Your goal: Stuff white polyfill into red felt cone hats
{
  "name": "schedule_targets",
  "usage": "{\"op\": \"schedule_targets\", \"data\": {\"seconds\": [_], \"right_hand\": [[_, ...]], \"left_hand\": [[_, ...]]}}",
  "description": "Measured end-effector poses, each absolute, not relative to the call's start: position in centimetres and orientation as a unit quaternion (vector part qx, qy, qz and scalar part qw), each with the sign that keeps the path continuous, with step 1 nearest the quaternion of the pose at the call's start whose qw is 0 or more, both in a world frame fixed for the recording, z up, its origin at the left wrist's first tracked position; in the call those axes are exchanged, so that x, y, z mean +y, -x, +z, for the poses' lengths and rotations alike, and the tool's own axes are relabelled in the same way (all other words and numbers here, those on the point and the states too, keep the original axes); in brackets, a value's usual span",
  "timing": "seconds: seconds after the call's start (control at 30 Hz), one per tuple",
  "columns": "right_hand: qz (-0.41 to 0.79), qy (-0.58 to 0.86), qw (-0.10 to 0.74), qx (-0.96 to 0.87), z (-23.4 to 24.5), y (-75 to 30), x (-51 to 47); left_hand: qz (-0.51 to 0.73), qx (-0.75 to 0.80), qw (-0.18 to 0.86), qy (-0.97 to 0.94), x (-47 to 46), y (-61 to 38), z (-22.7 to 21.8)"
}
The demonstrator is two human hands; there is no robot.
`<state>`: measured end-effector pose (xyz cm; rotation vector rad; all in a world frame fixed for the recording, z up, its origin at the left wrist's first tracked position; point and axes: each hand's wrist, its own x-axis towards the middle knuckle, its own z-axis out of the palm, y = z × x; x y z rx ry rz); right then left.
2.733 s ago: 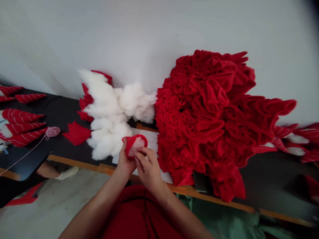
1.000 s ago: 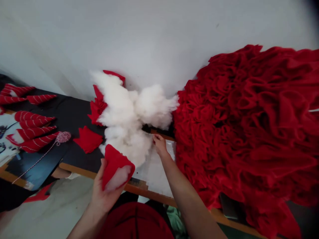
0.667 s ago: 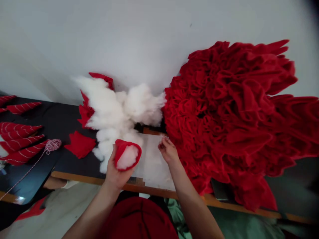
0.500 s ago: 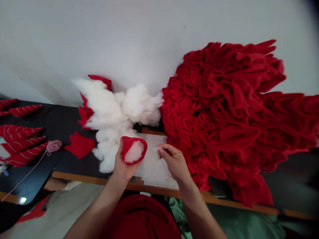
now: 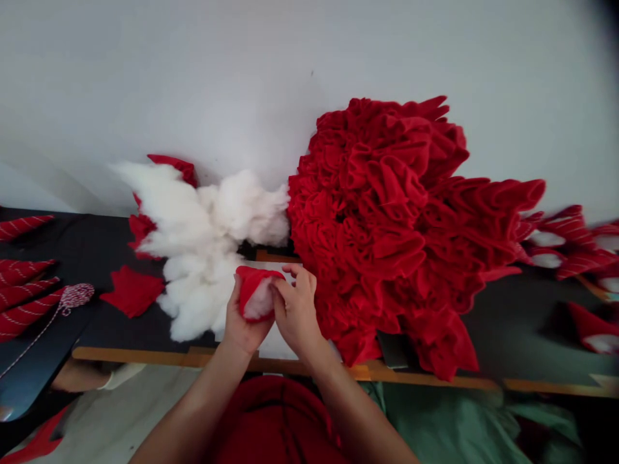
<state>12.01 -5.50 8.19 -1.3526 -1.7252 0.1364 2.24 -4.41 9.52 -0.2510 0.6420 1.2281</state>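
Observation:
My left hand (image 5: 240, 322) is closed round a small red felt cone (image 5: 251, 283) with white stuffing showing in its mouth. My right hand (image 5: 296, 310) is against the cone's mouth, fingers bent and pressed into the stuffing. Both hands are over the near edge of a dark table (image 5: 120, 325). Just beyond the left hand lies a heap of white fibre stuffing (image 5: 198, 238). Right of my hands rises a big pile of empty red felt cones (image 5: 391, 225).
A flat red felt piece (image 5: 130, 291) lies left of the stuffing. Striped stuffed cones (image 5: 24, 303) and a red-and-white twine ball (image 5: 77, 294) sit at far left; more striped cones (image 5: 575, 248) at far right. A white wall stands behind. A foot shows under the table's left edge.
My right hand went to the stuffing heap, pinched off a bit and came back to the cone's mouth. The left hand lifted the cone back up over the table edge.

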Motion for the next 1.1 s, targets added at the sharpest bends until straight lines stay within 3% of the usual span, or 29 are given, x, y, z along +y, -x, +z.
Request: {"op": "schedule_targets", "data": {"seconds": [0.23, 0.33, 0.5, 0.63, 0.93, 1.1], "right_hand": [[0.233, 0.518, 0.610, -0.553, 8.7, -13.3, -5.8], [0.360, 0.522, 0.589, -0.500, 8.3, -13.3, -4.8], [0.384, 0.557, 0.548, -0.492, 7.7, -13.7, -4.0], [0.494, 0.485, 0.560, -0.456, 7.2, -14.1, -4.6], [0.410, 0.558, 0.536, -0.483, 7.0, -14.1, -4.3], [0.397, 0.542, 0.526, -0.521, 7.6, -15.6, -3.5]], "left_hand": [[0.579, 0.288, 0.755, 0.110, -4.8, -3.1, 9.7], [0.562, 0.315, 0.757, 0.103, -5.1, -3.5, 9.9], [0.558, 0.324, 0.757, 0.104, -5.2, -3.6, 9.4], [0.575, 0.306, 0.752, 0.098, -5.0, -3.4, 8.8], [0.557, 0.318, 0.762, 0.086, -5.0, -3.8, 9.5], [0.574, 0.364, 0.733, -0.038, -5.8, -2.8, 8.4]]}}
